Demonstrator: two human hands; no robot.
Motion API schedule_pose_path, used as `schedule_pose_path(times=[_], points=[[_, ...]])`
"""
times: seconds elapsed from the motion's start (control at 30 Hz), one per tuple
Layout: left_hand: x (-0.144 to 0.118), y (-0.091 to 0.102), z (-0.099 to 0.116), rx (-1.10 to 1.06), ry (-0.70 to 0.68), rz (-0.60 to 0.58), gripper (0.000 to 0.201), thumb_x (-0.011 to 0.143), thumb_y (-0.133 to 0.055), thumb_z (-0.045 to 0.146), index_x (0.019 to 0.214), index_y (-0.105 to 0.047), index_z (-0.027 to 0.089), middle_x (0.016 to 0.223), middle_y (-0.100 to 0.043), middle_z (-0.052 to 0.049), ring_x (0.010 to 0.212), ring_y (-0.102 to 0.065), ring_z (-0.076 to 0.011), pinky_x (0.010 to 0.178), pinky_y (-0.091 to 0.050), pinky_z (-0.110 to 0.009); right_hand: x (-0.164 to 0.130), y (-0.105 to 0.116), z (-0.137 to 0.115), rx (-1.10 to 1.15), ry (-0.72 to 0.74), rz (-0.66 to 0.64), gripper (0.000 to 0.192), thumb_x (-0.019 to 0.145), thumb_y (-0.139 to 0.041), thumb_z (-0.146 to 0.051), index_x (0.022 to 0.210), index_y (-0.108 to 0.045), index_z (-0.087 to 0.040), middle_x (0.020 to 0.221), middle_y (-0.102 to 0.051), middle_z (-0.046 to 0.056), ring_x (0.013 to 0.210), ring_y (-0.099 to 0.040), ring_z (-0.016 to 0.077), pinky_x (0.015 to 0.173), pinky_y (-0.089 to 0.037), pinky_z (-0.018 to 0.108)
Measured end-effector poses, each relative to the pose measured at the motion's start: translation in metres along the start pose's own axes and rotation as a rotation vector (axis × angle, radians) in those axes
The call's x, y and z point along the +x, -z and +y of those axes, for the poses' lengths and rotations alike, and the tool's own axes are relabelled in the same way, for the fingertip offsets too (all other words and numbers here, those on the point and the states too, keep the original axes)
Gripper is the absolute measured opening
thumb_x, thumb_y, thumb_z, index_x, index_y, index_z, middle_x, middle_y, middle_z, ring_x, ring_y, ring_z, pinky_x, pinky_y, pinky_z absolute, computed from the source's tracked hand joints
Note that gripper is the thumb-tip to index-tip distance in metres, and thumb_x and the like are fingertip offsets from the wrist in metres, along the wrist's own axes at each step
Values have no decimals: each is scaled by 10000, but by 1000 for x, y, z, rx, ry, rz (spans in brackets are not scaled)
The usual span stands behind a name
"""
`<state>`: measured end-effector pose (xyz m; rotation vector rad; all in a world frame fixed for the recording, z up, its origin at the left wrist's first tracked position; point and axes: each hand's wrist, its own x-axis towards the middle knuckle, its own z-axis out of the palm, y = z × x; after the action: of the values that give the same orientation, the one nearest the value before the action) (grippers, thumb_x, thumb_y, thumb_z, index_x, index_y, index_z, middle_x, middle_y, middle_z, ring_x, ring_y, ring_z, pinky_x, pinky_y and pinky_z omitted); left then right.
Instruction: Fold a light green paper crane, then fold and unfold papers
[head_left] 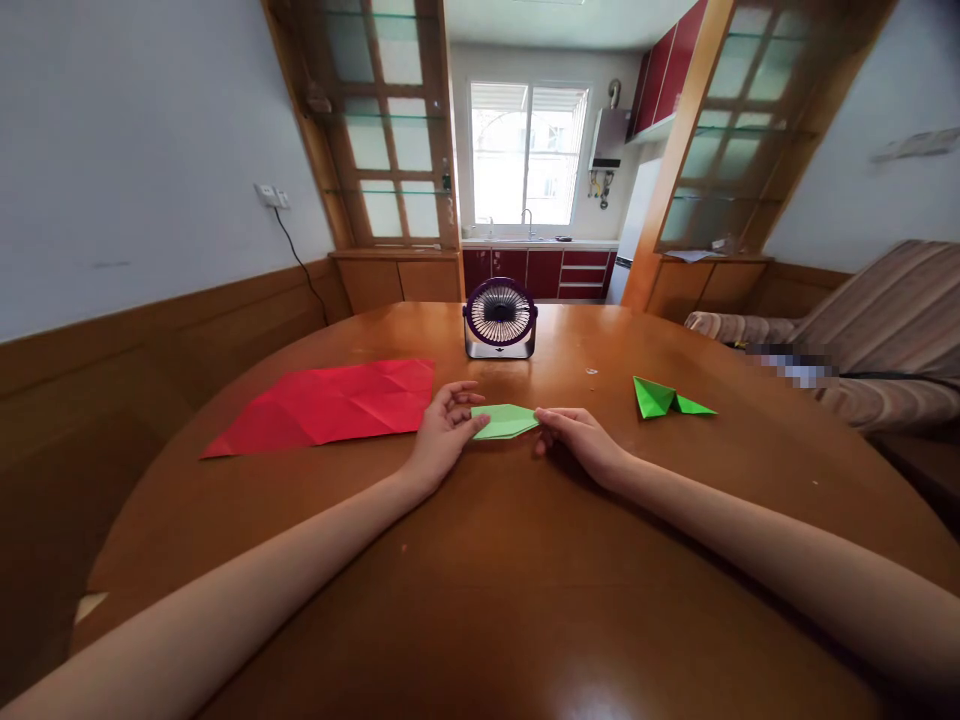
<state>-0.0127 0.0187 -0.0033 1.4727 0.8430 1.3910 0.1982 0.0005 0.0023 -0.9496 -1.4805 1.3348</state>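
while both hands, left hand (442, 432) and right hand (579, 440), pinch one pale green folded paper (504, 421), one red sheet (330, 404) and one bright green fold (667, 399) lie on the bench (480, 580).

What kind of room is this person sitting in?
Most likely a home dining area: a round wooden table opens onto a kitchen with red cabinets and a window, and a striped sofa stands to the right.

Single head-worn view, looking forward and down across desk (480, 600); hands (442, 432) near, kitchen window (528, 152) far ahead.
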Motion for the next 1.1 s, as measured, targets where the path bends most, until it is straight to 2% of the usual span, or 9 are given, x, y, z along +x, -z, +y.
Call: schedule_pose_path(times=[0.07, 0.17, 0.27, 0.4, 0.5, 0.6, 0.73, 0.87, 1.1], points=[[2, -1, -4, 68, -60, 80, 443, 694, -731, 264, 1068, -506, 188, 1045, -566, -52, 824, -603, -141, 726, -514, -287, -1, -6, 0, 84, -10, -20, 387, 789, -640, -509, 798, -714, -129, 630, -653, 40, 595, -531, 125, 614, -381, 258], [2, -3, -7, 338, -215, 145, 256, 755, -681, 261, 967, -556, 192, 1051, -547, -55, 954, -572, -180, 732, -503, -284, -2, -13, 0, 154, -25, 12, 366, 749, -693, -492, 795, -711, -129, 656, -663, 44, 597, -533, 120, 601, -374, 255], [-2, -7, 0, 540, -320, 45, 119, 845, -607, 300, 905, -613, 197, 1119, -516, -67, 1084, -531, -203, 799, -495, -304, -4, -17, -2, 152, -25, 72, 353, 701, -738, -483, 772, -703, -139, 654, -650, 23, 578, -507, 106, 575, -345, 250], [-9, -14, 8, 595, -344, -133, 305, 776, -709, 378, 1009, -604, 212, 1199, -506, -75, 1116, -536, -218, 840, -508, -328, -6, -19, -3, 150, -4, 153, 377, 641, -774, -496, 615, -607, -159, 551, -547, -38, 511, -408, 79, 522, -273, 245], [-9, -15, 7, 527, -307, -181, 387, 732, -748, 382, 1036, -588, 205, 1205, -523, -81, 1066, -574, -215, 785, -534, -313, -6, -19, -2, 143, 12, 207, 445, 585, -809, -496, 568, -498, -177, 499, -469, -69, 478, -350, 70, 489, -219, 242], [-7, -14, 4, 400, -220, -202, 307, 813, -660, 388, 1031, -578, 187, 1087, -600, -75, 968, -623, -191, 737, -538, -287, -6, -19, 1, 147, 19, 220, 499, 570, -819, -500, 571, -424, -195, 486, -449, -77, 463, -328, 72, 475, -191, 244], [-8, -15, 5, 405, -189, -226, 205, 891, -537, 357, 965, -591, 174, 934, -648, -42, 807, -638, -146, 707, -513, -259, -6, -19, 2, 117, 45, 204, 525, 566, -822, -500, 563, -393, -197, 491, -430, -78, 475, -327, 72, 479, -183, 241], [-8, -15, 3, 391, -149, -198, 166, 847, -572, 332, 888, -581, 172, 819, -641, -13, 714, -630, -134, 652, -506, -248, -6, -20, 0, 127, 72, 156, 528, 549, -830, -499, 555, -403, -188, 518, -454, -71, 497, -354, 69, 493, -225, 228], [2, -11, 0, -13, 151, -95, 248, 752, -640, 376, 821, -517, 172, 667, -655, 12, 569, -647, -142, 601, -547, -279, -6, -17, 0, 181, 95, 83, 525, 606, -817, -467, 557, -376, -187, 596, -479, -52, 549, -393, 78, 525, -294, 227]])
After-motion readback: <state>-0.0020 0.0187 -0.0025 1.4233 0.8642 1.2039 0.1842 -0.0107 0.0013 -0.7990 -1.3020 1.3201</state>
